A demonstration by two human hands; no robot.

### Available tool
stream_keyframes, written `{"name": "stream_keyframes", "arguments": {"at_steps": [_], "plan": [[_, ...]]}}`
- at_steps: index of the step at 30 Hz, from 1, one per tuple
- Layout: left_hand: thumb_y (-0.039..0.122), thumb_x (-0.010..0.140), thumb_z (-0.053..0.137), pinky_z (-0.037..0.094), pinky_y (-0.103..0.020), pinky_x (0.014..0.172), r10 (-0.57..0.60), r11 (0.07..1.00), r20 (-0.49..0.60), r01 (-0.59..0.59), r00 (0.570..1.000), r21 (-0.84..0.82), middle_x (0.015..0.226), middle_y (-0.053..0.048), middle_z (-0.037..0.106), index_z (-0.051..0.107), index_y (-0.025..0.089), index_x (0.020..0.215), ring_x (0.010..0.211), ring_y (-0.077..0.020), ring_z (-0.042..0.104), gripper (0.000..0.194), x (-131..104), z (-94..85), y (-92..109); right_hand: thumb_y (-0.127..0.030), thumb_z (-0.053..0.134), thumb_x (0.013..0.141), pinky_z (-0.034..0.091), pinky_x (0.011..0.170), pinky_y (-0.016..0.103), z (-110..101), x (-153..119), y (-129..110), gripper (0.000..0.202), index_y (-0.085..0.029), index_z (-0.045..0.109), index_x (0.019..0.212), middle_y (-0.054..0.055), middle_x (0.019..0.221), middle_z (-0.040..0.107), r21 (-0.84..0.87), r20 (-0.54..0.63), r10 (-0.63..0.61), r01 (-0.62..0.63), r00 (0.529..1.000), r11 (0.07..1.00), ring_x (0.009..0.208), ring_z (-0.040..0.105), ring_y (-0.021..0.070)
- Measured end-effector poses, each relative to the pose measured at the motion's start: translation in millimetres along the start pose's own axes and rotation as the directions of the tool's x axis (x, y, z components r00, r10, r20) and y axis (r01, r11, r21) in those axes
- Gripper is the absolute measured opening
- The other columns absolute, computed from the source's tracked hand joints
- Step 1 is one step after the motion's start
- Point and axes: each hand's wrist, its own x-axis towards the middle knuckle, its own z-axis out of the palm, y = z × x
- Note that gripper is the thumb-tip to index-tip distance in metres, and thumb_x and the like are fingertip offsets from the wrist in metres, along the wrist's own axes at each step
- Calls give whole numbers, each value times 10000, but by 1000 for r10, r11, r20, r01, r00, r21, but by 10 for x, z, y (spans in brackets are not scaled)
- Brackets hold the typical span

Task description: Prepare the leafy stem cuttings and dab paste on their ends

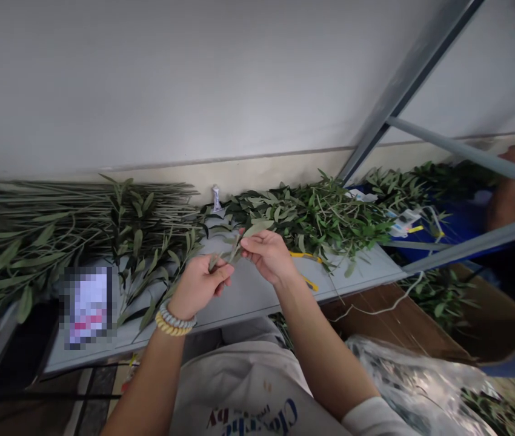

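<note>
Above the light grey table [248,297], both hands are closed on one small leafy sprig [260,228]. My left hand [197,284], with two coiled bands at the wrist, pinches its lower part. Just to the right and slightly higher, my right hand [267,254] grips it near a broad grey-green leaf; the fingers partly hide the stem. Behind my right hand lies a heap of leafy sprigs [330,212]. A yellow-handled tool [306,257] rests beside my right wrist, partly covered by it. Long bare stems [71,200] and leafy branches [7,257] are piled at the left.
A small white tube [216,198] stands near the wall. At the left are a pixelated bright screen [89,306] and a dark flat object [25,345]. Metal bars [466,242], a cardboard box [498,315], a clear plastic bag [403,375] and another person's arm [505,200] are at the right.
</note>
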Motion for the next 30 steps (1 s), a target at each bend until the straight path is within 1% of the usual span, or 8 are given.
{"name": "stream_keyframes", "arguments": {"at_steps": [2, 4, 8, 10, 13, 18, 25, 30], "plan": [[375, 761, 575, 304, -164, 346, 6, 1000, 6, -6, 1000, 7, 481, 33, 524, 506, 157, 616, 364, -52, 408, 270, -3, 3, -2, -234, 829, 501, 431, 450, 188, -35, 0, -4, 228, -129, 637, 566, 0, 528, 640, -22, 25, 26, -26, 999, 999, 464, 535, 78], [364, 764, 570, 298, -161, 344, 2, 1000, 8, -2, 1000, 22, 464, 38, 510, 508, 157, 615, 360, -52, 403, 263, -8, 5, 4, -247, 828, 516, 465, 462, 188, -65, -5, -7, 218, -118, 679, 611, 22, 572, 666, -35, 51, 49, -47, 998, 998, 511, 582, 97], [349, 770, 555, 302, -160, 349, -3, 997, -1, 3, 1000, 78, 429, 46, 485, 518, 156, 603, 354, -53, 401, 257, -25, 5, 33, -273, 832, 527, 567, 545, 290, -90, -26, -11, 243, -113, 681, 630, 37, 601, 675, -24, 80, 88, -86, 993, 996, 572, 644, 156], [352, 767, 555, 308, -164, 355, 2, 996, -5, -2, 1000, 91, 429, 48, 486, 520, 158, 602, 355, -56, 403, 257, -30, 7, 46, -287, 834, 526, 583, 558, 333, -85, -37, -12, 257, -112, 660, 598, 37, 563, 661, -23, 80, 100, -99, 992, 995, 548, 643, 167], [357, 757, 564, 313, -173, 363, 11, 995, -11, -10, 1000, 96, 436, 45, 497, 516, 161, 597, 358, -61, 405, 258, -32, 16, 54, -300, 838, 516, 588, 562, 345, -67, -57, -8, 273, -115, 653, 593, 33, 546, 654, -29, 81, 110, -108, 991, 994, 529, 642, 173], [349, 761, 550, 311, -189, 378, 63, 983, -52, -53, 997, 179, 398, 53, 455, 510, 170, 562, 355, -71, 383, 270, -19, 18, 42, -330, 823, 527, 575, 553, 323, -19, -93, 42, 276, -144, 692, 683, 39, 674, 695, -20, 93, 69, -67, 993, 998, 566, 650, 180], [334, 781, 531, 331, -203, 408, 100, 957, -23, -90, 995, 274, 430, 52, 473, 493, 181, 579, 383, -80, 395, 256, -20, -41, 9, -373, 789, 568, 498, 491, 224, 27, -102, 118, 282, -118, 701, 651, 52, 593, 673, -40, 81, 40, -37, 996, 999, 527, 604, 129], [335, 773, 536, 322, -208, 409, 78, 958, -15, -71, 997, 278, 454, 50, 500, 482, 187, 607, 389, -86, 408, 230, -31, -44, 9, -388, 772, 577, 471, 465, 221, 38, -111, 107, 277, -129, 678, 597, 43, 548, 647, -104, 87, 7, 2, 996, 995, 505, 576, 125]]}}
